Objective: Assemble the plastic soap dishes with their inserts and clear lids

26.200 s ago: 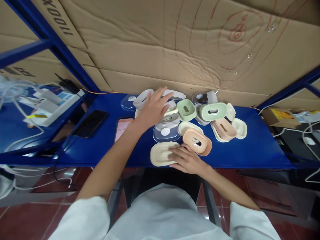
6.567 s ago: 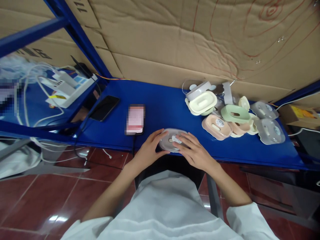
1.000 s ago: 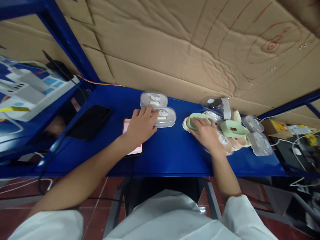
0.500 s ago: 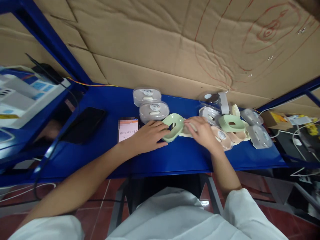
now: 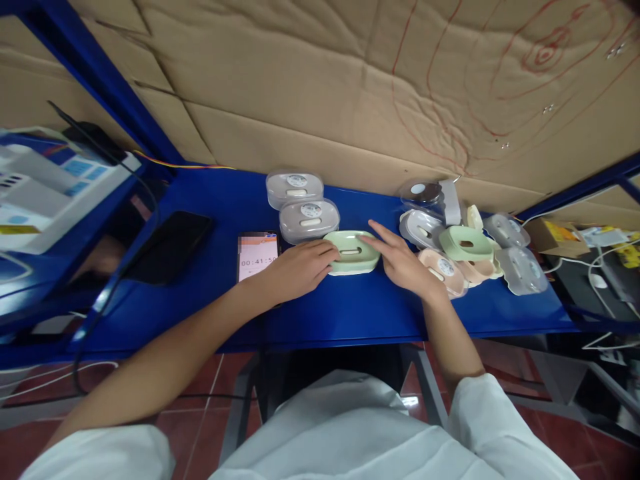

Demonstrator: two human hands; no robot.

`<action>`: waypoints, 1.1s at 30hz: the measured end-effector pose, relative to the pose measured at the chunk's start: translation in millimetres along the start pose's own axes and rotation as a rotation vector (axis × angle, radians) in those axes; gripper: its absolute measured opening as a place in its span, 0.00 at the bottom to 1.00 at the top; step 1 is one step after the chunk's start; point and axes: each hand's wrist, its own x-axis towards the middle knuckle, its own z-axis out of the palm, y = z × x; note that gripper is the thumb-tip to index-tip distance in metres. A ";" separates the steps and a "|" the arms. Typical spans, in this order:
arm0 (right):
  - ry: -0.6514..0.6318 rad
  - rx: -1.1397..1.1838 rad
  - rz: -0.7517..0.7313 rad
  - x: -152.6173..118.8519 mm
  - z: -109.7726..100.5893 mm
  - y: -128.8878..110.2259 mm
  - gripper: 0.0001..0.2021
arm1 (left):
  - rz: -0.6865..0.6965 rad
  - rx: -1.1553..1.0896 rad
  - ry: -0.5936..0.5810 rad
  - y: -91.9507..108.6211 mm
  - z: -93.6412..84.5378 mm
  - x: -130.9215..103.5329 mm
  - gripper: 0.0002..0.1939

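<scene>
A green oval tray (image 5: 353, 261) with a slot in its middle lies flat on the blue table, over a cream piece whose edge shows beneath it. My left hand (image 5: 309, 265) has its fingers closed on the tray's left end. At the right end, my right hand (image 5: 397, 257) is open, with its index finger stretched out and another fingertip at the tray's rim. Behind the tray sit two clear-lidded boxes, the nearer one (image 5: 300, 230) and the farther one (image 5: 283, 190).
A phone with a timer (image 5: 249, 257) lies left of my left hand. On the right are another green tray (image 5: 453, 248), a peach box (image 5: 433, 263) and several clear lids (image 5: 523, 277). A dark pad (image 5: 167, 250) lies far left. Cardboard (image 5: 300, 100) stands behind the table.
The green tray has gone from tilted to flat, over the cream piece that lay under my right hand. My right hand's fingers have spread and now reach the tray's right end.
</scene>
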 end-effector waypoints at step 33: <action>0.252 -0.687 0.508 -0.4 -69.6 63.1 0.20 | 0.119 0.008 -0.048 4.7 -6.3 -1.2 0.03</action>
